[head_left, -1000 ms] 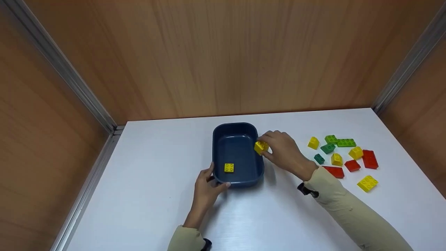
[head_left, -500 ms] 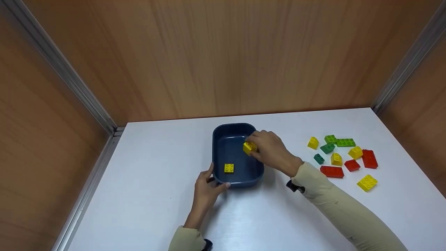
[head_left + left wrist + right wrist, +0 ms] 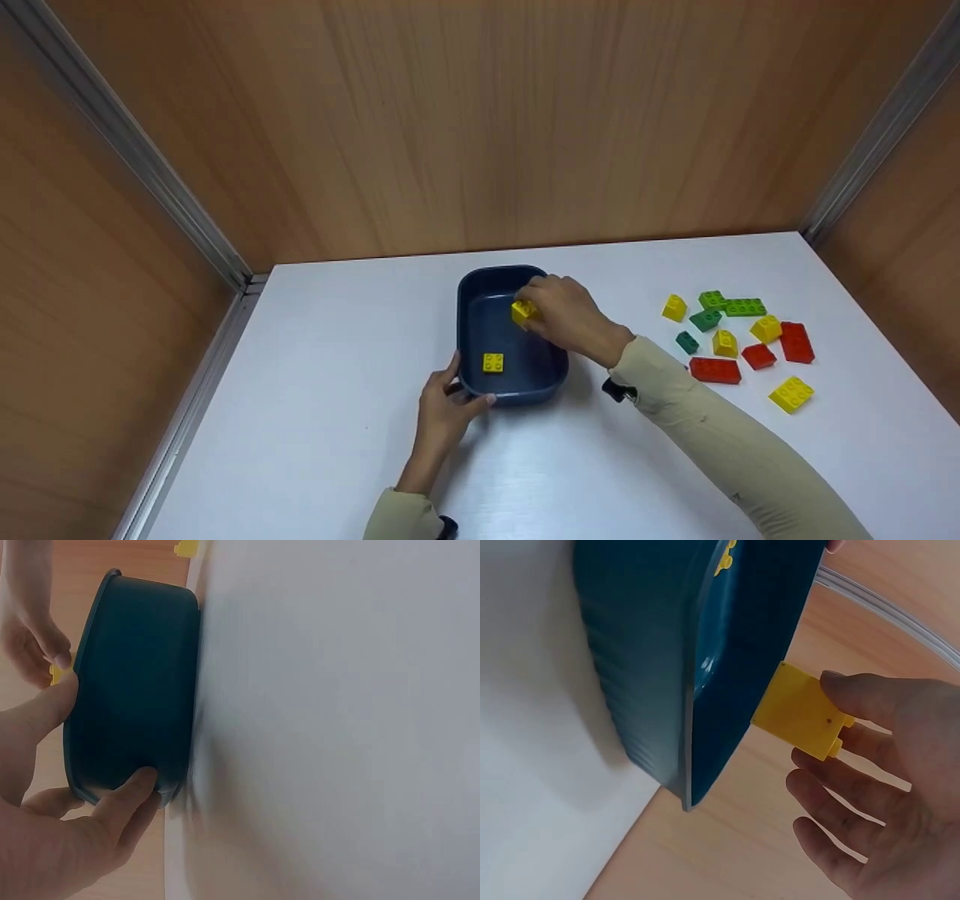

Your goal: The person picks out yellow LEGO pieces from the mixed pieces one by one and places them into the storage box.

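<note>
My left hand (image 3: 441, 416) grips the near-left corner of a dark blue rectangular tub (image 3: 529, 395), thumb at the front rim and fingers along the side. The left wrist view shows those fingertips against the wall of the tub (image 3: 135, 682). Over the inside of the tub, my right hand (image 3: 571, 319) pinches a yellow toy brick (image 3: 522, 313) between thumb and fingers. Seen from the right wrist, a flat side of this brick (image 3: 799, 709) faces the camera, its studs toward the palm. Another yellow brick (image 3: 493, 363) lies on the tub floor, studs up.
To the right, loose bricks are scattered: a red one (image 3: 715, 370), a light green one (image 3: 745, 307), a dark green one (image 3: 706, 320), a yellow one (image 3: 791, 394) and several others. Wood panels (image 3: 480, 127) stand behind and beside the white table (image 3: 300, 420).
My right hand has carried the yellow brick leftward, from the tub's right rim to over its inside. My left hand and the tub have stayed put.
</note>
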Tool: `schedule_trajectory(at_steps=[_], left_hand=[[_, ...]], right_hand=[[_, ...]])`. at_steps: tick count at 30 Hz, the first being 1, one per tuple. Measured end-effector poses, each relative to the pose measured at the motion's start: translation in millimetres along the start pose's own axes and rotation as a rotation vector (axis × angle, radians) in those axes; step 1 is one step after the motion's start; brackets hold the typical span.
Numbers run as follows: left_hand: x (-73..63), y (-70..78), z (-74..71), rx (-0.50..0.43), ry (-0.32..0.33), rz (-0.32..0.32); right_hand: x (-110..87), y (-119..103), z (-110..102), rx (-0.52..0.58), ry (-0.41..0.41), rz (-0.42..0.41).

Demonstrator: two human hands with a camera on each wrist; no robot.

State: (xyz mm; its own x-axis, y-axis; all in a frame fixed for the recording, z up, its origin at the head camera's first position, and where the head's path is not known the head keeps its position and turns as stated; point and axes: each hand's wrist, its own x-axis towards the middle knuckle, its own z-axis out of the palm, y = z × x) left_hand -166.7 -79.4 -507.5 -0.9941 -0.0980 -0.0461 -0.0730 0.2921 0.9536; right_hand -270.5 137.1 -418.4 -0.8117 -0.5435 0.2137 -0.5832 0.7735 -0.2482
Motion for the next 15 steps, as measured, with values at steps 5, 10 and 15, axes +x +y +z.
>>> schedule_trajectory(at_steps=[5,10,15], left_hand=[[-0.4,0.1,-0.1,0.000,0.002,0.001],[-0.6,-0.2,-0.5,-0.008,0.001,0.004],[0.1,-0.3,-0.2,-0.008,0.006,0.002]], right_hand=[[8.0,-3,-1,0.000,-0.024,0.007],[16.4,-8,-2,-0.019,-0.052,0.017],[22.9,-12,0,-0.032,-0.078,0.013]])
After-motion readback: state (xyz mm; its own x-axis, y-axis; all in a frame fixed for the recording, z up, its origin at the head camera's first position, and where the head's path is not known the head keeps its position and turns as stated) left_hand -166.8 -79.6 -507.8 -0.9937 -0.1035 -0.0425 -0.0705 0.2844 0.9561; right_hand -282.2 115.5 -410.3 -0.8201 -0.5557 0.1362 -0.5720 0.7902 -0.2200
